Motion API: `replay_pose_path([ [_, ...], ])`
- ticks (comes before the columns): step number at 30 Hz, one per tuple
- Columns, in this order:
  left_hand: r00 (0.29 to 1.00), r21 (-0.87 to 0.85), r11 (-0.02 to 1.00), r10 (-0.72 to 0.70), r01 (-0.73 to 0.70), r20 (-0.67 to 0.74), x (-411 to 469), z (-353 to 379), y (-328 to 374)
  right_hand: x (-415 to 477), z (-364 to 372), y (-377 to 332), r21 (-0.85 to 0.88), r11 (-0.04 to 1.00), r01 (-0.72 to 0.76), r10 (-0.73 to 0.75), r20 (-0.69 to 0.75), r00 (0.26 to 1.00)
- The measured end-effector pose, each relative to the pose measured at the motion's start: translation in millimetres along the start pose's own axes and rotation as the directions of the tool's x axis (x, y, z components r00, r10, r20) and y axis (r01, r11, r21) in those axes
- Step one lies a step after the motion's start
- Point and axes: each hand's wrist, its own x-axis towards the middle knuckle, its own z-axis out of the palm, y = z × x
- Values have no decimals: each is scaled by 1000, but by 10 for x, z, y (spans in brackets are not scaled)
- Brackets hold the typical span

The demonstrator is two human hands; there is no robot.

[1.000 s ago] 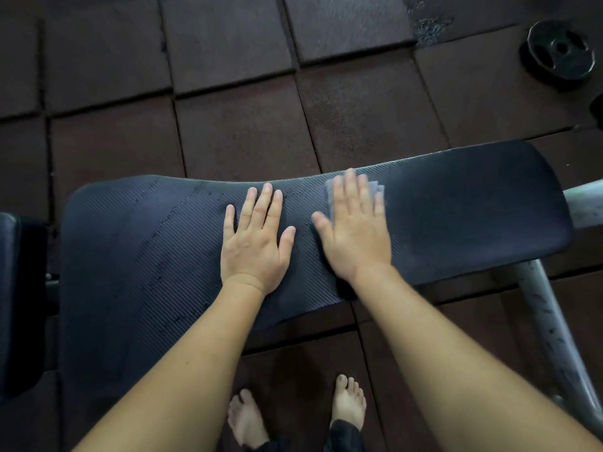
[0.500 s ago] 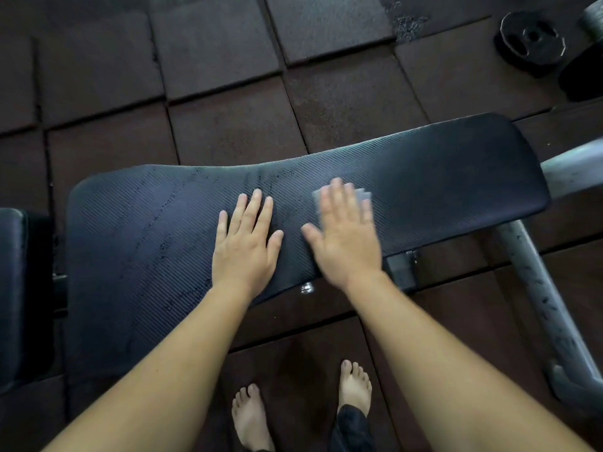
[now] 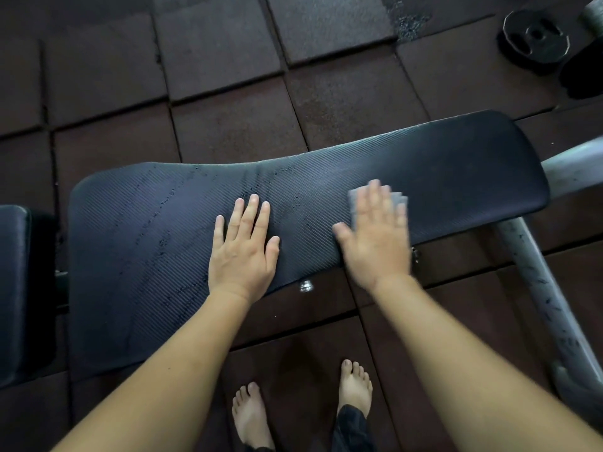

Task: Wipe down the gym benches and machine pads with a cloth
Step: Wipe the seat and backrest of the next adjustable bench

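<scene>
Grey cloth [image 3: 402, 201] is lying under the spread right hand [image 3: 375, 243] toward the right end of the bench pad [image 3: 463, 164], the flat left hand [image 3: 243, 252] is bracing, and much wiping is probably remaining.

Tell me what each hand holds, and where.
Nothing is gripped. The right hand presses the grey cloth flat; the left hand rests on the bench pad.

Left grip [image 3: 243, 252] and right grip [image 3: 375, 238] flat, palms down

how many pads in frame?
2: long bench pad across the centre; second pad cut off at the left edge. Others may lie out of frame.
</scene>
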Motion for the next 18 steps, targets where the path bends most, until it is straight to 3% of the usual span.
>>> replay_pose_path([
  [3, 1000, -10, 1000, 1, 0, 22, 8, -18, -16, -171, 100, -500, 1, 987, 162, -162, 52, 985],
  [7, 998, -77, 996, 40, -37, 48, 29, -91, -88, -13, 23, -70, -3, 954, 301, -299, 99, 949],
  [10, 999, -103, 994, 31, -28, 34, 5, -130, -237, 121, -40, 240, -14, 967, 254, -253, 56, 966],
  [14, 999, -69, 997, -34, 36, 24, -63, -172, -597, -62, 110, -432, -25, 991, 134, -135, -36, 990],
  [18, 997, -40, 997, -72, 72, 21, -106, -244, -896, -260, 251, -1036, -5, 961, 277, -277, 50, 960],
])
